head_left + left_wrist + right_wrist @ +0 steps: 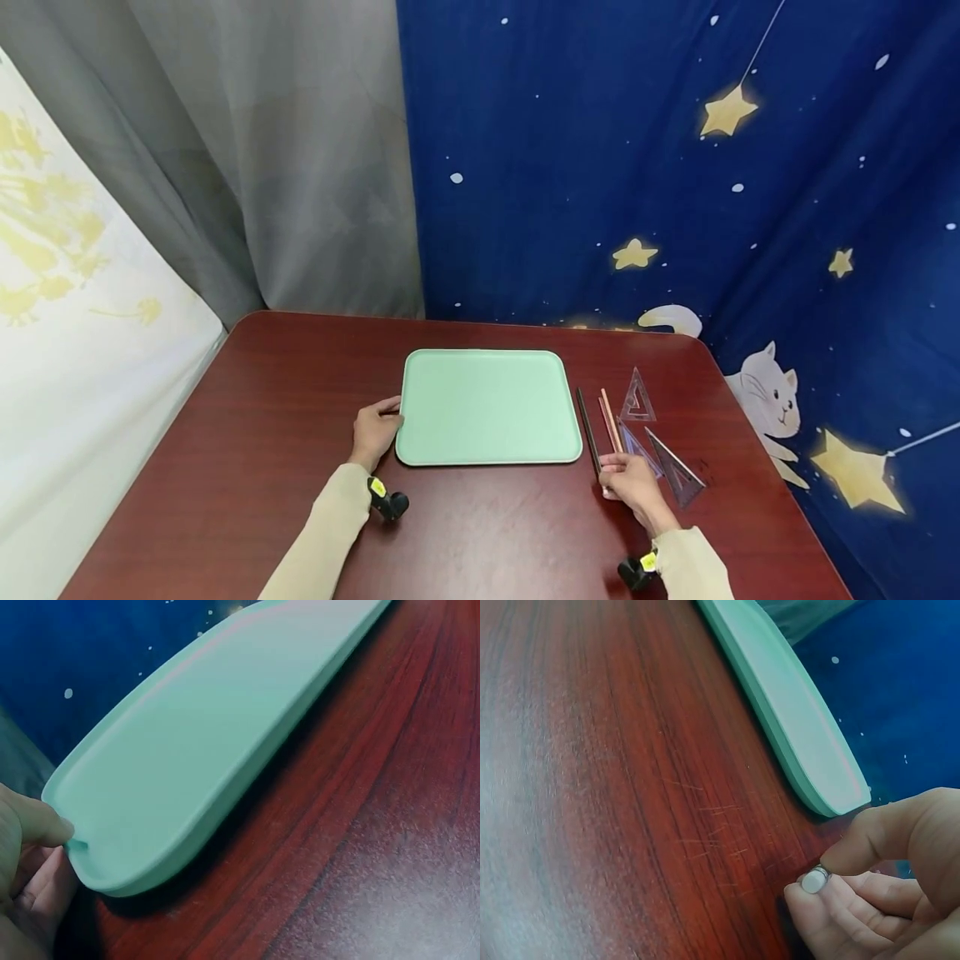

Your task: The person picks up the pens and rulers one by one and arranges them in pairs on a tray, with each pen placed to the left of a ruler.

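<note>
A mint-green tray lies on the table. My left hand pinches its left rim; in the left wrist view the thumb is on the upper side of the rim and the fingers are below. My right hand is to the right of the tray. Between its thumb and fingers it pinches the near end of a dark pencil. In the right wrist view only the pencil's white eraser tip shows, with the shaft hidden behind the hand.
Beyond the right hand lie a light-coloured pencil, a thin reddish one and clear triangular set squares, one of them bluish. Another set square lies right of that hand. Curtains hang behind the dark red table.
</note>
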{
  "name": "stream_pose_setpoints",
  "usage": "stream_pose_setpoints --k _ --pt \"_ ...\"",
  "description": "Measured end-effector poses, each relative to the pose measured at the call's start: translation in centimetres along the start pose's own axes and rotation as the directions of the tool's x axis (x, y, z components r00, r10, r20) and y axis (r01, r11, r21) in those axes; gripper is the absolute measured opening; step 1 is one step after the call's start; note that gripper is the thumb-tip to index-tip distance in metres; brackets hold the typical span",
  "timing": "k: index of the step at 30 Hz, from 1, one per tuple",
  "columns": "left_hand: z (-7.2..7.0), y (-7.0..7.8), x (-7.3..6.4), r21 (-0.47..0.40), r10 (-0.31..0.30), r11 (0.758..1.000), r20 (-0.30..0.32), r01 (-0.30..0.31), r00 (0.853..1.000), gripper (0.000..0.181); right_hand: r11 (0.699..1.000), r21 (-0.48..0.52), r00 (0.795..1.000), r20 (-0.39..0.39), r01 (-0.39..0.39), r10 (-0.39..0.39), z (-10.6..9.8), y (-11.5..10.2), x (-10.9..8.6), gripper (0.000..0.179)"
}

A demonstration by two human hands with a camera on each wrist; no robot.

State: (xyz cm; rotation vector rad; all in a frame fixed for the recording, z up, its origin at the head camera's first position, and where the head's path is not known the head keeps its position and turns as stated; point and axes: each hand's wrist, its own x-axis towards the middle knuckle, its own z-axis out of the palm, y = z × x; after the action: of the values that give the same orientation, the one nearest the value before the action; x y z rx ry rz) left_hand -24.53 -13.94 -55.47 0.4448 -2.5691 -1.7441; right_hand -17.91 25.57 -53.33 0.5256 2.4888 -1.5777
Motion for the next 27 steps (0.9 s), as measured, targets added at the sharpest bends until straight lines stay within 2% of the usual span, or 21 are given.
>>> stream_pose_setpoints --k 4,9,18,24,27 --pt "0.1 -0.3 0.0 0.013 0.010 1.000 -0.007 -0.010 1.000 0.037 0.999 0.046 1.000 0.009 -0.004 0.004 0.0 0.2 0.1 0.040" --pt "-0.1 -0.5 0.0 0.029 0.031 0.999 0.013 -0.031 0.999 0.038 0.994 0.109 0.999 0.046 -0.018 0.013 -0.2 0.3 0.3 0.041" --pt "-0.1 -0.7 -0.1 0.011 0.029 1.000 0.049 -0.029 0.998 0.039 0.991 0.130 0.997 0.076 -0.041 0.031 -0.5 0.7 0.4 0.043" --pt "0.2 -1.0 -0.2 0.027 0.069 0.997 0.008 -0.069 0.998 0.039 0.974 0.215 0.985 0.168 -0.072 0.036 -0.7 0.9 0.2 0.045" --pt "0.2 -1.0 -0.2 0.046 0.083 0.995 -0.005 -0.083 0.997 0.038 0.962 0.262 0.971 0.239 -0.078 0.014 -1.0 0.8 0.0 0.044"
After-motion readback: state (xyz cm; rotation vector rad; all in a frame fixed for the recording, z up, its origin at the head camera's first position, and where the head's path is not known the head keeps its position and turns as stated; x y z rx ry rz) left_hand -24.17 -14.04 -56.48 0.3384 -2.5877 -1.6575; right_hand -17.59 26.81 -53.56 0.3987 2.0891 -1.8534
